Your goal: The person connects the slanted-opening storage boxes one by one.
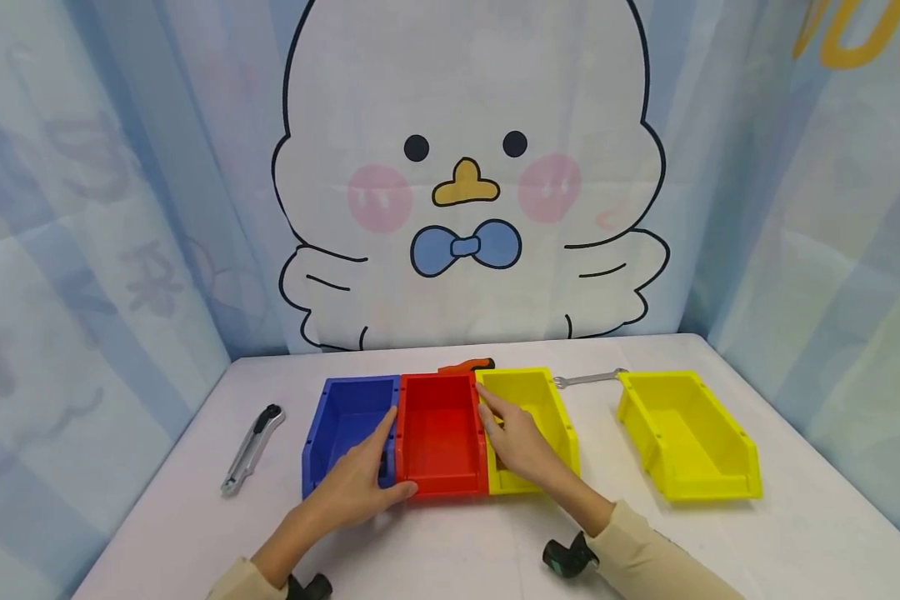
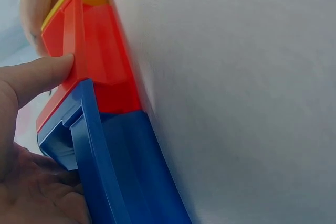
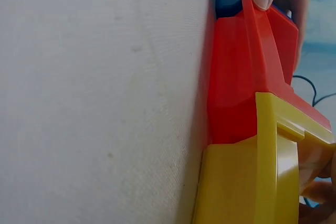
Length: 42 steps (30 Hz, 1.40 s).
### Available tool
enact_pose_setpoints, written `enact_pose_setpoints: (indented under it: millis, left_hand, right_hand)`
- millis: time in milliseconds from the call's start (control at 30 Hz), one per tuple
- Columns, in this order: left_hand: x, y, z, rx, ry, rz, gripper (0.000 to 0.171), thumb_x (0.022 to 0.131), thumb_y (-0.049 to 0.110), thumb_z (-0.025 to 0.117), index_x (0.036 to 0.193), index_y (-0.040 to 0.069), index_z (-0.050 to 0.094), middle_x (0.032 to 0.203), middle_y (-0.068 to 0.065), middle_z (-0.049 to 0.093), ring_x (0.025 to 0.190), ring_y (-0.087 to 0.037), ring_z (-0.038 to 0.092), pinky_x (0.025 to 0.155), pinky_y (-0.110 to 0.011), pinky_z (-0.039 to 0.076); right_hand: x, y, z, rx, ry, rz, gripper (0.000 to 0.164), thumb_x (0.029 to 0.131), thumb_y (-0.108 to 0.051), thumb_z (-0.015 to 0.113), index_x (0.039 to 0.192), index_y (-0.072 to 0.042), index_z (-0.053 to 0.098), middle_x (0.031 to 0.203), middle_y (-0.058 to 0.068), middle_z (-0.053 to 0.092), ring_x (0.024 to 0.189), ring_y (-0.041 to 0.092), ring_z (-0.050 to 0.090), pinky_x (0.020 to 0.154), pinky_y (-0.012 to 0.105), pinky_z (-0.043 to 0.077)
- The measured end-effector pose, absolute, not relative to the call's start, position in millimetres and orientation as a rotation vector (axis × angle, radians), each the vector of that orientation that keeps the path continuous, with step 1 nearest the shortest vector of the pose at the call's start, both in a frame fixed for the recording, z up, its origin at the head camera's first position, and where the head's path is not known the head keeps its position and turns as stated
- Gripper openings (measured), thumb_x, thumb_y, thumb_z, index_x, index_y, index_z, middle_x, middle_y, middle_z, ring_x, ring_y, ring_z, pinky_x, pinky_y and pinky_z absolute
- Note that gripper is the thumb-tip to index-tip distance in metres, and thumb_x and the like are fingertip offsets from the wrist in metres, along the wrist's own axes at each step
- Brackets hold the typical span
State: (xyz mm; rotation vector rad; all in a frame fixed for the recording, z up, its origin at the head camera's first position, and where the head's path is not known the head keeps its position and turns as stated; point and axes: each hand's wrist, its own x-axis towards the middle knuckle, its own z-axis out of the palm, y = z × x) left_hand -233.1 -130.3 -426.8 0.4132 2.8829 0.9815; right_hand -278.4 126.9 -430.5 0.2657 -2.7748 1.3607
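Three open-front plastic bins stand side by side in the head view: a blue bin (image 1: 360,382), a red bin (image 1: 441,442) and a yellow bin (image 1: 517,374). My left hand (image 1: 351,490) reaches over the blue one, its fingers inside by the wall shared with the red bin. Its thumb (image 2: 55,71) rests on the red front rim in the left wrist view. Over the yellow bin lies my right hand (image 1: 523,443), index finger and thumb extended to the rim where red and yellow meet. Its other fingers (image 3: 317,192) dip inside the yellow bin.
A second yellow bin (image 1: 693,425) stands apart on the right. On the left lies a utility knife (image 1: 252,450). Behind the row are an orange-and-black handle (image 1: 465,366) and a wrench (image 1: 591,379). Printed curtains surround the white table (image 1: 450,554).
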Motion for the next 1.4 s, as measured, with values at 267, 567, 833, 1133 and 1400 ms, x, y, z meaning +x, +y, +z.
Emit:
enact_pose_setpoints:
  millis: [267, 567, 833, 1133, 1400]
  left_hand:
    - [-233.2, -128.5, -424.5, 0.423, 2.845, 1.001, 0.115, 0.087, 0.038, 0.087, 0.172, 0.013, 0.013, 0.177, -0.017, 0.023, 0.159, -0.045, 0.034, 0.117, -0.07, 0.043]
    - [-231.8, -117.9, -412.2, 0.455, 2.906, 0.976, 0.11, 0.088, 0.042, 0.084, 0.171, 0.016, 0.018, 0.178, -0.02, 0.014, 0.159, -0.051, 0.03, 0.11, -0.074, 0.047]
    - [-226.0, -84.3, -392.8, 0.569, 3.002, 0.903, 0.098, 0.091, 0.034, 0.082, 0.169, 0.015, 0.025, 0.176, -0.017, 0.026, 0.162, -0.05, 0.02, 0.123, -0.077, 0.03]
    - [-231.4, -48.3, -396.7, 0.632, 2.843, 0.979, 0.096, 0.094, 0.035, 0.08, 0.17, 0.022, 0.023, 0.177, -0.012, 0.025, 0.161, -0.039, 0.031, 0.118, -0.069, 0.044]
    - [-236.6, -34.5, -410.1, 0.546, 2.757, 1.055, 0.098, 0.091, 0.035, 0.082, 0.17, 0.026, 0.024, 0.177, -0.012, 0.025, 0.161, -0.037, 0.034, 0.116, -0.068, 0.046]
  right_hand:
    - [-276.9, 127.2, -430.4, 0.277, -2.777, 1.259, 0.052, 0.113, -0.029, 0.05, 0.163, -0.02, 0.043, 0.103, 0.013, 0.07, 0.079, 0.02, 0.059, 0.072, 0.026, 0.054]
    - [-260.9, 152.3, -407.3, 0.385, -2.711, 1.077, 0.054, 0.107, -0.028, 0.064, 0.158, -0.015, 0.052, 0.156, 0.014, 0.06, 0.13, 0.038, 0.069, 0.105, 0.052, 0.06]
    - [-247.2, 211.0, -379.7, 0.41, -2.638, 0.949, 0.05, 0.106, -0.02, 0.065, 0.153, -0.008, 0.055, 0.146, 0.023, 0.065, 0.129, 0.042, 0.068, 0.103, 0.054, 0.06]
    - [-244.7, 304.2, -371.7, 0.121, -2.745, 0.757, 0.054, 0.107, -0.029, 0.06, 0.155, -0.005, 0.052, 0.15, 0.031, 0.058, 0.132, 0.055, 0.059, 0.109, 0.071, 0.049]
    - [-243.8, 376.5, -391.9, -0.095, -2.815, 0.586, 0.057, 0.106, -0.027, 0.059, 0.152, 0.005, 0.049, 0.148, 0.041, 0.05, 0.128, 0.062, 0.05, 0.104, 0.081, 0.043]
